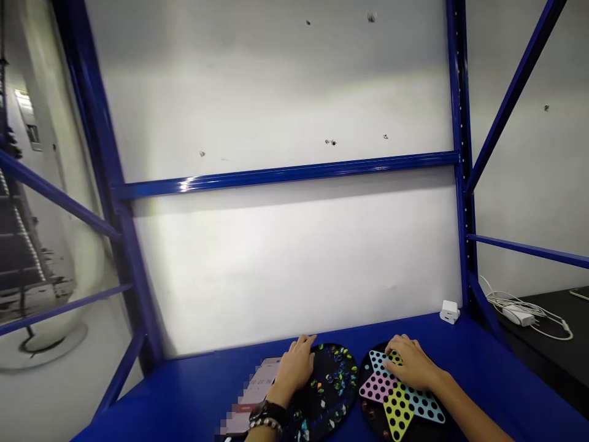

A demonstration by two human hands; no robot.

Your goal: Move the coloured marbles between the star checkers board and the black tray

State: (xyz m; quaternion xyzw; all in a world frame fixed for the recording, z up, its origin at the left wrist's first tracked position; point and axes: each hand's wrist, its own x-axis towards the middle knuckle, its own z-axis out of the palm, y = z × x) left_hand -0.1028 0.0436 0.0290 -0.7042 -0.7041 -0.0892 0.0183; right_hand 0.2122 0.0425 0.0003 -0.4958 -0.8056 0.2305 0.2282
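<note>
My left hand (pixel 294 365) lies flat with fingers stretched on the left rim of a round black tray (pixel 329 387) that holds several coloured marbles. It wears a dark watch and a bead bracelet (pixel 265 417). My right hand (pixel 411 363) rests palm down, fingers slightly curled, on a round black game board (pixel 400 399) with a star of pink, yellow and light blue perforated points. Neither hand grips anything that I can see.
Both rounds sit on a blue metal shelf (pixel 184 399) framed by blue uprights and a crossbar (pixel 285 175) against a white wall. A phone (pixel 257 393) lies left of the tray. A white adapter (pixel 450 311) stands at the back right; a charger and cable (pixel 524 314) lie on a black table.
</note>
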